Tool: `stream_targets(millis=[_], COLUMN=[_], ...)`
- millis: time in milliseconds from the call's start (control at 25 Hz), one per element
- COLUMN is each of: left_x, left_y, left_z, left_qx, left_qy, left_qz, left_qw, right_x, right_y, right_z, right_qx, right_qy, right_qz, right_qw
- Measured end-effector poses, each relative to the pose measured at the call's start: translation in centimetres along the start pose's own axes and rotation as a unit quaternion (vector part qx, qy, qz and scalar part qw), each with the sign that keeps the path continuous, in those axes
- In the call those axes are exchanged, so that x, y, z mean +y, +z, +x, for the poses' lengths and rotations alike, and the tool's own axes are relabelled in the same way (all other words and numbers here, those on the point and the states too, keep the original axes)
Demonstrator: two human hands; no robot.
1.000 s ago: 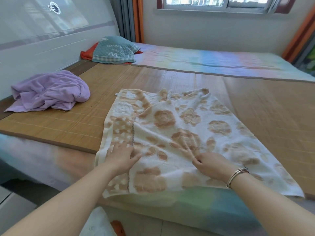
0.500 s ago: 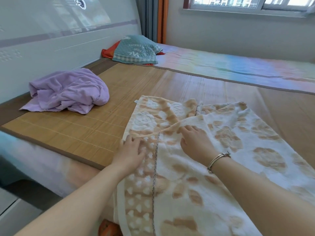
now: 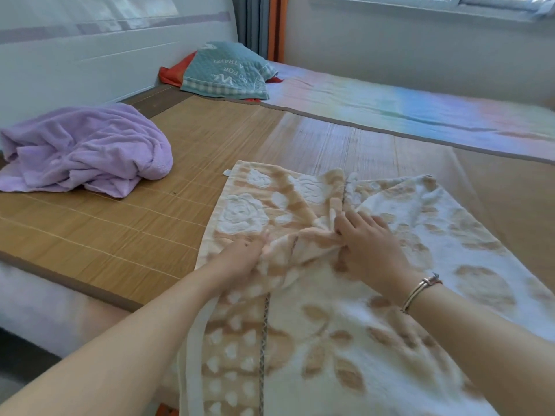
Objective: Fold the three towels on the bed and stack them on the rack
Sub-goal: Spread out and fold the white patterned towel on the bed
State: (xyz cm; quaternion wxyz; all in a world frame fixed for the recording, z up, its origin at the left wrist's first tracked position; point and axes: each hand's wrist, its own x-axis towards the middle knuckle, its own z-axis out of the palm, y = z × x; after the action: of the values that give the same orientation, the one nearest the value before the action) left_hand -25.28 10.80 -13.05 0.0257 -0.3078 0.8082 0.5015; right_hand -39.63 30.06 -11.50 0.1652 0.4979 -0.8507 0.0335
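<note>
A cream towel with orange roses (image 3: 360, 325) lies spread over the bamboo mat (image 3: 105, 235) and hangs off the bed's near edge. My left hand (image 3: 243, 253) and my right hand (image 3: 369, 244) are close together near its far left part, each gripping a raised fold of the towel between them. A crumpled purple towel (image 3: 84, 151) sits on the mat at the left. A folded teal towel (image 3: 228, 70) with white lettering rests by the headboard, over something red. No rack is in view.
The white headboard (image 3: 90, 55) runs along the left. A pastel sheet (image 3: 420, 106) covers the bed's far half under the window. Grey and orange curtains (image 3: 264, 25) hang in the corner. The bed's edge (image 3: 60, 295) drops off at the lower left.
Both hands slid up the rose towel toward its far edge and closer together. They went from lying flat on it to gripping a bunched fold. The view shifted left.
</note>
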Motion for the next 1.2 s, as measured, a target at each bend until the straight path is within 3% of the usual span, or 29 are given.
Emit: stream_targets(millis=[40, 160, 280, 440, 560, 680, 880, 960, 1040, 1120, 1200], left_x=[0.6, 2.0, 2.9, 3.9, 4.4, 4.5, 2.7, 1.6, 0.7, 0.6, 0.9], left_y=[0.3, 2.2, 5.3, 7.9, 8.7, 8.6, 7.4, 6.9, 6.3, 5.0, 2.9], left_z=[-0.5, -1.9, -2.5, -2.5, -2.2, -1.5, 0.8, 1.6, 2.5, 3.3, 4.4], left_qx=[-0.026, -0.084, -0.062, -0.033, -0.039, -0.015, -0.008, -0.013, -0.005, 0.028, 0.065], left_qy=[-0.004, 0.012, 0.013, 0.001, 0.037, 0.071, 0.127, 0.128, 0.112, 0.093, 0.075], left_qz=[-0.016, -0.013, 0.082, 0.061, 0.037, 0.05, 0.06, 0.064, 0.058, 0.029, -0.013], left_qw=[1.0, 0.996, 0.995, 0.998, 0.998, 0.996, 0.99, 0.99, 0.992, 0.995, 0.995], right_x=[0.8, 2.7, 3.6, 4.5, 3.4, 2.3, 3.4, 3.7, 3.6, 2.8, 1.2], right_y=[-0.7, -2.1, -2.0, -2.4, -3.1, -2.2, 0.7, 0.8, 1.1, 1.3, 1.4], right_z=[-1.5, -6.9, -10.7, -9.9, -6.9, -3.5, 2.5, 3.6, 5.0, 7.0, 9.9], right_qx=[0.011, -0.058, -0.091, -0.085, -0.117, -0.122, -0.311, -0.338, -0.257, -0.101, -0.007], right_qy=[0.004, -0.006, -0.017, -0.017, 0.076, 0.136, 0.294, 0.321, 0.334, 0.325, 0.301], right_qz=[0.023, 0.018, -0.002, 0.045, 0.166, 0.122, 0.148, 0.163, 0.192, 0.232, 0.331], right_qw=[1.0, 0.998, 0.996, 0.995, 0.976, 0.976, 0.891, 0.87, 0.886, 0.911, 0.894])
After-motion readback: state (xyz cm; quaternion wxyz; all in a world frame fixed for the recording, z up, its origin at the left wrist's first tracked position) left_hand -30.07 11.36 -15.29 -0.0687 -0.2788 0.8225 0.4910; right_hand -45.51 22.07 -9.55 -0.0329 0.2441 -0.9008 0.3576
